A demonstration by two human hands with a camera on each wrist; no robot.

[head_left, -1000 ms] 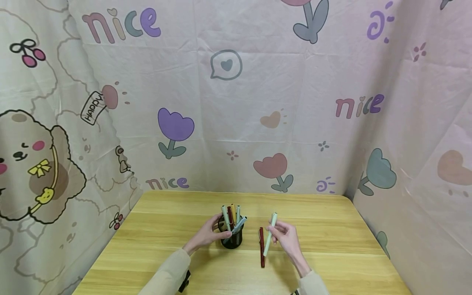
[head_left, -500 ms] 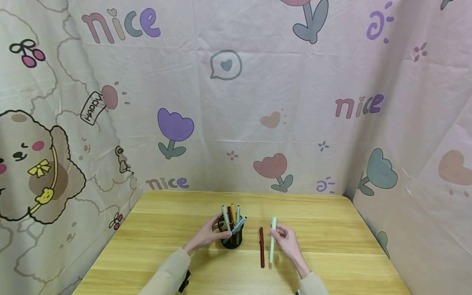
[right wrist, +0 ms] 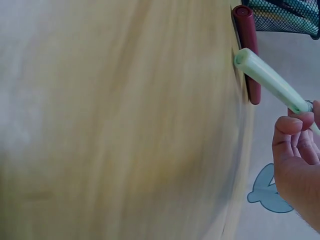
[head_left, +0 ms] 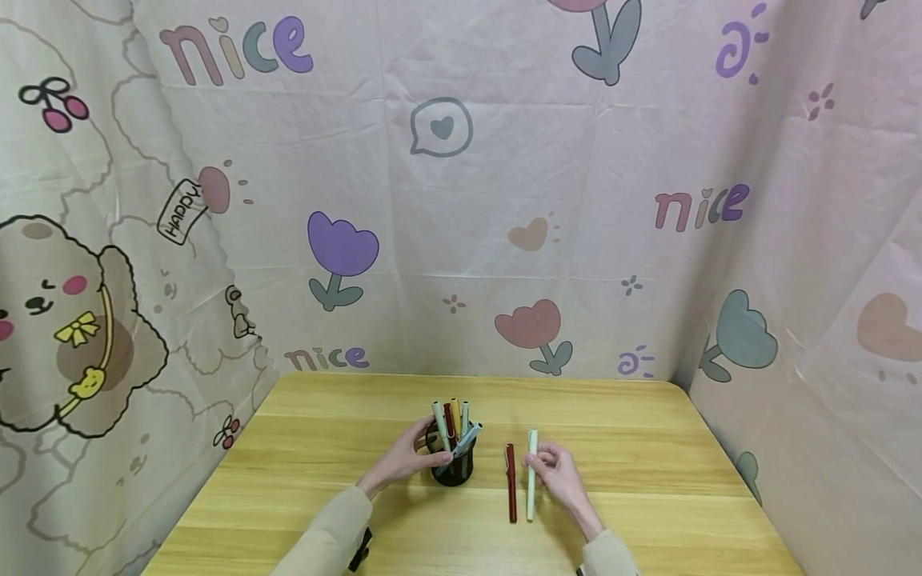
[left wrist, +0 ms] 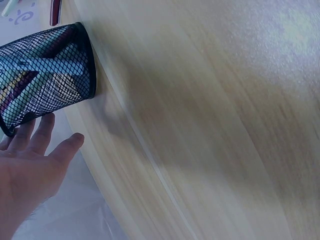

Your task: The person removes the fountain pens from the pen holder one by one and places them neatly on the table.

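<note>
A black mesh pen holder [head_left: 452, 474] stands upright with several pens [head_left: 450, 420] in it, among them green, dark red, yellow and light blue ones. My left hand [head_left: 405, 458] holds its left side, thumb in front and fingers behind; in the left wrist view the fingers reach the mesh while the thumb looks apart from it. With thumb and fingers, my right hand [head_left: 560, 475] pinches a pale green pen [head_left: 531, 488]. That pen is beside and about parallel to a dark red pen [head_left: 512, 490] lying on the table. Whether the green pen's lower end touches the wood, I cannot tell.
The wooden table [head_left: 634, 448] has a rounded far right corner. Patterned cloth [head_left: 461, 200] hangs behind it and along both sides.
My right hand has brought the pale green pen away from over the dark red pen, turned it straighter and lowered it slightly toward me. The left hand and pen holder have stayed put.
</note>
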